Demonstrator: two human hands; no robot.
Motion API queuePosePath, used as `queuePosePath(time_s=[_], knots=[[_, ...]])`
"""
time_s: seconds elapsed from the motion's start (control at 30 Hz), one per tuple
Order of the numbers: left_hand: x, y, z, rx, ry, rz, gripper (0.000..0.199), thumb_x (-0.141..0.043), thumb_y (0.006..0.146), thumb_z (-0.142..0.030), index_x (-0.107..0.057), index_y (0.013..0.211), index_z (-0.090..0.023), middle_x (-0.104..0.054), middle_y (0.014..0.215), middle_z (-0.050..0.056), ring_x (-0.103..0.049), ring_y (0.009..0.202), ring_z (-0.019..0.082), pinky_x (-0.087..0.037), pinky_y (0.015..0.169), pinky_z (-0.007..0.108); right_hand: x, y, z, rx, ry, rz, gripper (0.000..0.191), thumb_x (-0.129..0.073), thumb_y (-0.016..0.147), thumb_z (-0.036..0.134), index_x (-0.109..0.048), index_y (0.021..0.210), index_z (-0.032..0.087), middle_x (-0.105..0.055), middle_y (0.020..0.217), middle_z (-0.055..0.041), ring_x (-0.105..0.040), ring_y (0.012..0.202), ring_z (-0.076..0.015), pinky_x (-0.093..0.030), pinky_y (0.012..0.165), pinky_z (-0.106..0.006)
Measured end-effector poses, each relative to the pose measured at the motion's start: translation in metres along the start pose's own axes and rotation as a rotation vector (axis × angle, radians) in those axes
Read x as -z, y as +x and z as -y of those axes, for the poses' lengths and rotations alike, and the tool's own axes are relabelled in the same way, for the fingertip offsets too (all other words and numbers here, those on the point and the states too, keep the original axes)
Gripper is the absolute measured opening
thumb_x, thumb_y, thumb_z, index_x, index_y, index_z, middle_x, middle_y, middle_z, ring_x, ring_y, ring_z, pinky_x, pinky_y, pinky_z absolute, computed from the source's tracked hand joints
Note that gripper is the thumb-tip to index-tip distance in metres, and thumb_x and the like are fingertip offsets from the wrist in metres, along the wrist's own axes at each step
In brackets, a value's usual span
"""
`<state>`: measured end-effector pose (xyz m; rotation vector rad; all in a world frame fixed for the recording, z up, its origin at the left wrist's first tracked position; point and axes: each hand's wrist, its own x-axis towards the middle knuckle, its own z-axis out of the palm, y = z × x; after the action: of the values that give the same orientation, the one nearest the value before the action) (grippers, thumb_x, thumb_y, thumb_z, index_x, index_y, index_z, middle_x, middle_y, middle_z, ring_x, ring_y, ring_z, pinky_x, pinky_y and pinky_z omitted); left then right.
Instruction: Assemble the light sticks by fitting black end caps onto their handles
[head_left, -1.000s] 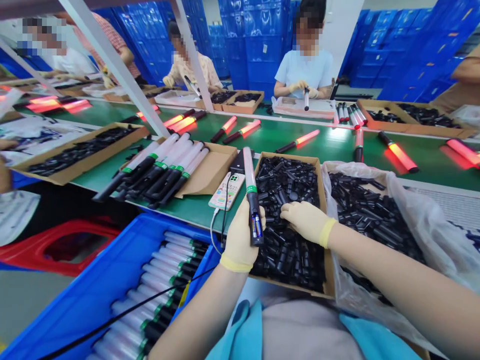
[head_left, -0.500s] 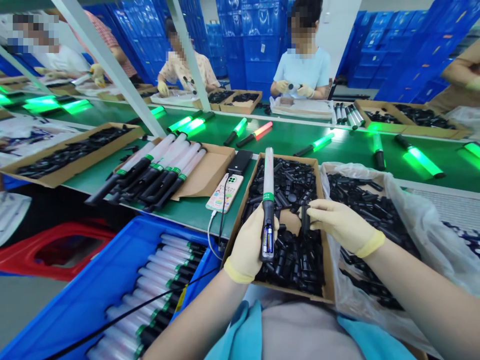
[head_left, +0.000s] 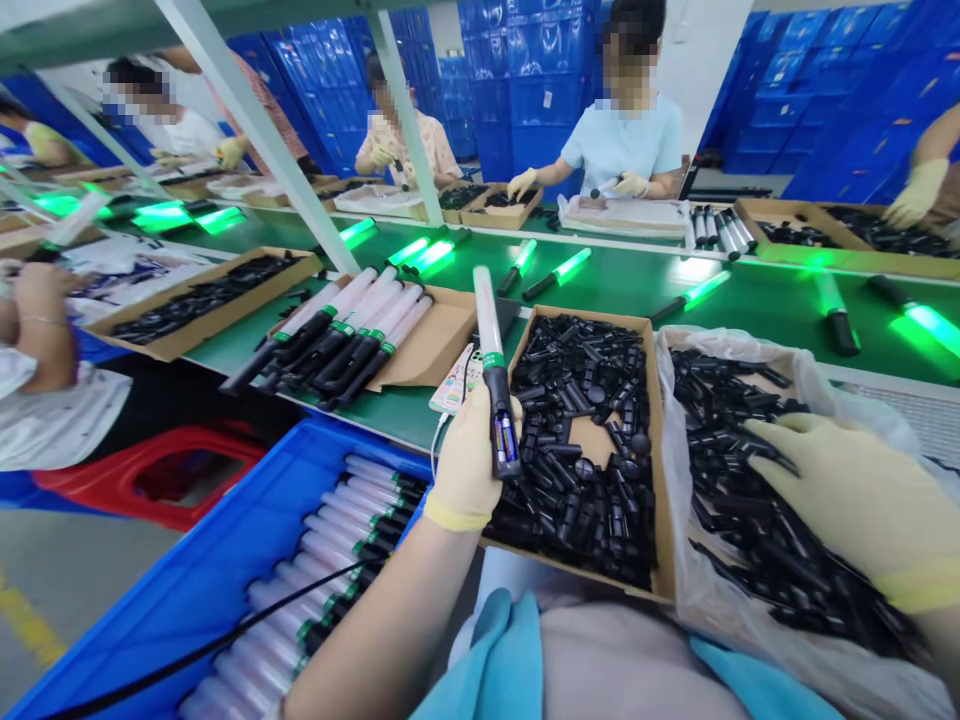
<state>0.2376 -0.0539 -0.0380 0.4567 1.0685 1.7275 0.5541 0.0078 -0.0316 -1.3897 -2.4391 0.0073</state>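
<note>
My left hand point(head_left: 466, 455), gloved in pale yellow, is closed around the black handle of a light baton point(head_left: 491, 345). The baton points up, with a clear tube, a green band, and an uncovered battery slot showing batteries point(head_left: 505, 440). My right hand point(head_left: 847, 490) reaches into a plastic-lined box point(head_left: 679, 480) of slim black plastic parts point(head_left: 735, 400). Its thumb and forefinger are apart among the parts, and nothing is visibly held. Between my hands lies a cardboard box point(head_left: 661, 450) of short black plastic pieces point(head_left: 562, 500).
A blue bin point(head_left: 172, 570) of batons point(head_left: 352, 510) stands low at left, crossed by a black cable. More batons point(head_left: 360, 320) lie stacked near a phone point(head_left: 450, 385). Lit green batons point(head_left: 559, 273) rest on the green belt point(head_left: 615, 280). Co-workers point(head_left: 626, 150) sit opposite and at left.
My right hand has moved right from the middle box into the lined box; the black piece at its fingertips no longer shows. My left hand has tilted the baton leftward. A red-lit baton now glows green.
</note>
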Motion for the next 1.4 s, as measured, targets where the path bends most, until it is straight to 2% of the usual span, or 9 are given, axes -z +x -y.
queuePosePath(time_s=[0.13, 0.27, 0.4, 0.57, 0.7, 0.83, 1.0, 1.2, 1.4], knots=[[0.002, 0.002, 0.005, 0.014, -0.013, 0.000, 0.039, -0.068, 0.080, -0.051, -0.062, 0.095, -0.016, -0.059, 0.068, 0.001, -0.047, 0.050, 0.007, -0.035, 0.044, 0.016, -0.027, 0.030, 0.065, 0.224, 0.150, 0.273, 0.031, -0.040, 0.095, 0.022, -0.069, 0.106, 0.021, -0.066, 0.112, -0.0099, -0.061, 0.104, -0.0242, -0.046, 0.096, -0.042], [0.002, -0.007, 0.011, 0.033, 0.041, 0.044, 0.040, -0.063, 0.083, -0.053, -0.064, 0.094, -0.015, -0.059, 0.069, 0.002, -0.043, 0.049, 0.007, -0.031, 0.042, 0.016, -0.066, 0.072, 0.125, 0.164, 0.236, 0.471, 0.020, -0.054, 0.087, 0.017, -0.069, 0.100, 0.016, -0.068, 0.101, -0.0120, -0.062, 0.099, -0.0267, -0.044, 0.091, -0.041], [0.011, -0.014, 0.007, 0.039, 0.054, -0.002, 0.040, -0.065, 0.081, -0.055, -0.061, 0.085, -0.015, -0.058, 0.068, 0.001, -0.045, 0.050, 0.007, -0.033, 0.044, 0.016, -0.085, 0.089, 0.118, 0.059, 0.366, 0.579, 0.017, -0.058, 0.077, 0.010, -0.067, 0.091, 0.015, -0.068, 0.082, -0.0059, -0.062, 0.079, -0.0197, -0.046, 0.079, -0.033], [0.015, -0.014, 0.010, 0.049, 0.155, 0.028, 0.046, -0.055, 0.087, -0.057, -0.061, 0.077, -0.013, -0.055, 0.064, 0.001, -0.043, 0.049, 0.007, -0.032, 0.044, 0.017, -0.069, 0.078, 0.083, -0.053, 0.665, 0.640, 0.030, -0.050, 0.085, 0.027, -0.064, 0.108, 0.013, -0.064, 0.082, -0.0039, -0.060, 0.074, -0.0146, -0.049, 0.069, -0.027], [-0.003, -0.017, 0.022, 0.126, 0.153, 0.149, 0.046, -0.053, 0.089, -0.057, -0.060, 0.074, -0.013, -0.052, 0.058, 0.000, -0.042, 0.049, 0.008, -0.034, 0.046, 0.018, -0.046, 0.052, 0.082, -0.183, 1.157, 0.630, 0.058, -0.059, 0.084, 0.037, -0.049, 0.137, 0.017, -0.058, 0.087, -0.0027, -0.056, 0.073, -0.0130, -0.050, 0.067, -0.026], [-0.026, -0.028, 0.038, 0.203, 0.051, 0.319, 0.039, -0.054, 0.091, -0.051, -0.063, 0.084, -0.014, -0.058, 0.071, 0.002, -0.046, 0.058, 0.009, -0.039, 0.055, 0.019, -0.029, 0.027, 0.097, -0.248, 1.451, 0.587, 0.044, -0.064, 0.084, 0.038, -0.055, 0.122, 0.019, -0.060, 0.098, -0.0057, -0.057, 0.078, -0.0140, -0.050, 0.068, -0.027], [-0.036, -0.037, 0.054, 0.212, 0.054, 0.340, 0.035, -0.052, 0.093, -0.046, -0.067, 0.103, -0.016, -0.064, 0.091, 0.004, -0.053, 0.074, 0.012, -0.044, 0.074, 0.024, -0.024, 0.009, 0.107, -0.177, 1.118, 0.440, 0.020, -0.054, 0.090, 0.031, -0.052, 0.107, 0.020, -0.056, 0.090, -0.0023, -0.058, 0.077, -0.0146, -0.051, 0.071, -0.030], [-0.037, -0.039, 0.058, 0.064, 0.171, 0.324, 0.032, -0.049, 0.095, -0.040, -0.068, 0.108, -0.018, -0.067, 0.105, 0.006, -0.058, 0.101, 0.019, -0.041, 0.097, 0.031, -0.019, 0.005, 0.114, 0.085, 0.567, 0.190, 0.059, -0.039, 0.089, 0.013, -0.035, 0.146, 0.028, -0.051, 0.106, -0.0065, -0.057, 0.083, -0.0175, -0.052, 0.079, -0.038], [-0.039, -0.043, 0.066, 0.100, 0.167, 0.346, 0.032, -0.052, 0.094, -0.042, -0.067, 0.108, -0.018, -0.066, 0.107, 0.006, -0.058, 0.100, 0.019, -0.045, 0.091, 0.030, -0.012, 0.002, 0.114, 0.234, 0.594, 0.100, 0.057, -0.038, 0.083, 0.002, -0.046, 0.133, 0.028, -0.047, 0.119, -0.0064, -0.054, 0.105, -0.0177, -0.048, 0.094, -0.038]])
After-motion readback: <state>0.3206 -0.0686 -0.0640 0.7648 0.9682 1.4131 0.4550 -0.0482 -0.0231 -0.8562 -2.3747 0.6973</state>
